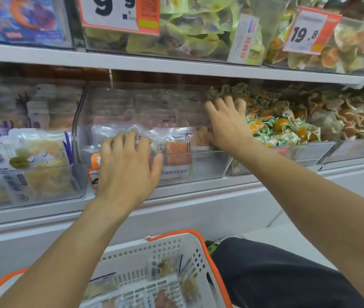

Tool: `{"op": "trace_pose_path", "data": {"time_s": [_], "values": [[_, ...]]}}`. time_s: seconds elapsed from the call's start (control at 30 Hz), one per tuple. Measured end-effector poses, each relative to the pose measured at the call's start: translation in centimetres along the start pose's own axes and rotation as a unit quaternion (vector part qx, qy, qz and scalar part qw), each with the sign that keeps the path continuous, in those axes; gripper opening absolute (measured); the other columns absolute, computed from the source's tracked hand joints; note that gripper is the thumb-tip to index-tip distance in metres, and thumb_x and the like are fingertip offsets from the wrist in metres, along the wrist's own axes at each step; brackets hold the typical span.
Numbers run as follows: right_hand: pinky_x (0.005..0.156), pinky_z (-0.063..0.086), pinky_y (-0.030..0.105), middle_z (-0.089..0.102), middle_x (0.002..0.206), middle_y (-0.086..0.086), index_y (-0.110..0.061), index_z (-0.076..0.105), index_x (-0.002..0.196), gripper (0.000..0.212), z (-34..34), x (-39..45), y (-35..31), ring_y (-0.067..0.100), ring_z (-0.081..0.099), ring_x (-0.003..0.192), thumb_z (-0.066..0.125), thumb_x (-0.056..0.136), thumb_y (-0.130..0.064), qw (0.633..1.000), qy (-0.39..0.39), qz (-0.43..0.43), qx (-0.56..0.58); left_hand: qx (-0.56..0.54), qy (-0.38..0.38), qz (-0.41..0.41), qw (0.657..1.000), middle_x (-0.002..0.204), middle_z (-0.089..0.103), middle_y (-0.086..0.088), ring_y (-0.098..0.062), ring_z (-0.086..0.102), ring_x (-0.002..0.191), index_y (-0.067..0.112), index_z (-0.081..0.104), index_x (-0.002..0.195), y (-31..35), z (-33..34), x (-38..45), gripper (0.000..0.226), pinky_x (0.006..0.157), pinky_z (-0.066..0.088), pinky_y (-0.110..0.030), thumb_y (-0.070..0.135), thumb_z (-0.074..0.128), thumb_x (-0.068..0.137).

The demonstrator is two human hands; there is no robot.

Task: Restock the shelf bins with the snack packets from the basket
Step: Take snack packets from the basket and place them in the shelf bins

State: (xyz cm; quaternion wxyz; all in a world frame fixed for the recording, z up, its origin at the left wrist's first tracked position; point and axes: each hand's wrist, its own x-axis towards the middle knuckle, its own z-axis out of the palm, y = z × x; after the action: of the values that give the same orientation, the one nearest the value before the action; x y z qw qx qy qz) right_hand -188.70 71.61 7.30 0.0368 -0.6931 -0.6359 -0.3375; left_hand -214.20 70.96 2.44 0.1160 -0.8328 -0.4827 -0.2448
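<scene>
On the middle shelf, at the clear centre bin [198,165], both hands are at work; the left hand [130,165] lies over the bin's front lip with its fingers curled onto the clear snack packets [172,143] inside, pressing or lightly gripping the nearest one, though whether the grip is truly clamped on it I cannot tell; the right hand [225,123] reaches deeper, fingers spread and apart, holding nothing, resting at the divide between this bin and the neighbouring bin of small green-and-orange wrapped sweets [281,127]. Below, the white basket [176,243] with its orange rim stands near the person's knee; more packets [167,270] lie in it, so the restocking is, by my judgement, not finished.

The step in hand looks like settling packets into the centre bin; to do it well, the left hand should slide the packets flat and back, faces forward, without creasing the film; the right hand can steady the row from behind so nothing tips into the sweets next door; the packets look slippery and limp, so a broad, gentle press will serve better than a pinch; the price tag [94,174] on the bin front sits just under the left hand and could be knocked loose.
</scene>
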Motion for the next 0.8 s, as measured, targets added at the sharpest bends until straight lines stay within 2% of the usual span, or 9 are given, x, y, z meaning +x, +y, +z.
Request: {"op": "trace_pose_path", "data": {"time_s": [0.13, 0.23, 0.33, 0.4, 0.5, 0.57, 0.63, 0.7, 0.8], "values": [[0.084, 0.038, 0.044, 0.06, 0.115, 0.013, -0.01, 0.06, 0.114, 0.032, -1.3, -4.2, -0.8, 0.03, 0.053, 0.107, 0.066, 0.083, -0.013, 0.946, 0.262, -0.041, 0.186, -0.211, 0.106, -0.015, 0.972, 0.133, 0.055, -0.013, -0.033, 0.042, 0.134, 0.012, 0.063, 0.113, -0.1, -0.9, -0.2, 0.035, 0.111, 0.028, -0.044, 0.032, 0.054, 0.086], [0.078, 0.043, 0.041, 0.062, 0.102, 0.018, -0.008, 0.054, 0.105, 0.025, -1.7, -8.4, -3.9, 0.031, 0.055, 0.095, 0.063, 0.083, -0.002, 0.895, 0.283, -0.142, 0.313, -0.282, 0.255, 0.038, 0.924, 0.114, 0.062, -0.016, -0.034, 0.053, 0.118, 0.001, 0.065, 0.095, 0.3, -1.7, -2.6, 0.016, 0.104, 0.038, -0.041, 0.005, 0.058, 0.081], [0.072, 0.043, 0.038, 0.062, 0.099, 0.014, -0.007, 0.056, 0.11, 0.027, 0.6, -12.9, -8.1, 0.03, 0.057, 0.084, 0.063, 0.083, -0.002, 0.89, 0.072, -0.301, 0.335, -0.345, 0.187, 0.028, 0.919, 0.097, 0.06, -0.007, -0.022, 0.055, 0.095, 0.004, 0.062, 0.087, 0.8, 0.9, -8.3, 0.007, 0.085, 0.042, -0.032, 0.0, 0.056, 0.084], [0.079, 0.047, 0.04, 0.063, 0.109, 0.011, -0.01, 0.057, 0.12, 0.029, 2.9, -15.5, -11.4, 0.031, 0.061, 0.092, 0.056, 0.092, -0.014, 0.881, -0.2, -0.328, 0.277, -0.378, 0.023, -0.072, 0.923, 0.098, 0.055, 0.003, -0.012, 0.054, 0.091, 0.016, 0.057, 0.093, 0.7, 4.4, -12.7, 0.009, 0.078, 0.042, -0.029, 0.008, 0.055, 0.092], [0.097, 0.049, 0.042, 0.057, 0.134, 0.011, -0.014, 0.049, 0.14, 0.045, 7.4, -20.1, -15.7, 0.032, 0.057, 0.119, 0.057, 0.097, -0.024, 0.795, -0.502, -0.268, 0.208, -0.321, -0.273, -0.212, 0.882, 0.117, 0.056, 0.002, -0.018, 0.059, 0.105, 0.021, 0.054, 0.112, -0.5, 11.4, -20.4, 0.016, 0.084, 0.047, -0.031, 0.021, 0.059, 0.097], [0.103, 0.046, 0.045, 0.052, 0.14, 0.014, -0.01, 0.046, 0.143, 0.052, 10.4, -23.7, -18.4, 0.035, 0.052, 0.127, 0.06, 0.097, -0.028, 0.759, -0.574, -0.179, 0.25, -0.301, -0.43, -0.278, 0.804, 0.139, 0.049, -0.002, -0.017, 0.061, 0.107, 0.015, 0.049, 0.132, -1.5, 14.8, -25.6, 0.044, 0.084, 0.052, -0.028, 0.041, 0.059, 0.098], [0.113, 0.034, 0.054, 0.034, 0.156, 0.012, -0.011, 0.033, 0.151, 0.068, 12.2, -27.6, -21.1, 0.037, 0.035, 0.141, 0.06, 0.095, -0.039, 0.727, -0.626, -0.122, 0.254, -0.312, -0.495, -0.325, 0.743, 0.153, 0.038, -0.004, -0.018, 0.06, 0.114, 0.017, 0.04, 0.146, -2.4, 16.3, -29.8, 0.08, 0.089, 0.054, -0.031, 0.07, 0.055, 0.087], [0.119, 0.021, 0.059, 0.0, 0.166, 0.011, -0.016, 0.009, 0.16, 0.09, 12.9, -31.5, -23.8, 0.038, 0.006, 0.152, 0.063, 0.094, -0.044, 0.698, -0.672, -0.114, 0.218, -0.328, -0.487, -0.384, 0.713, 0.16, 0.027, -0.006, -0.027, 0.048, 0.132, 0.026, 0.021, 0.156, -2.8, 16.7, -32.5, 0.092, 0.103, 0.045, -0.04, 0.07, 0.059, 0.084], [0.117, 0.025, 0.061, -0.04, 0.156, 0.013, -0.028, -0.024, 0.156, 0.11, 12.7, -35.1, -26.6, 0.042, -0.022, 0.149, 0.066, 0.094, -0.041, 0.664, -0.704, -0.088, 0.237, -0.414, -0.427, -0.48, 0.645, 0.158, 0.032, -0.005, -0.03, 0.042, 0.138, 0.032, 0.021, 0.156, -2.9, 16.3, -33.1, 0.093, 0.108, 0.04, -0.045, 0.041, 0.078, 0.083]]}}
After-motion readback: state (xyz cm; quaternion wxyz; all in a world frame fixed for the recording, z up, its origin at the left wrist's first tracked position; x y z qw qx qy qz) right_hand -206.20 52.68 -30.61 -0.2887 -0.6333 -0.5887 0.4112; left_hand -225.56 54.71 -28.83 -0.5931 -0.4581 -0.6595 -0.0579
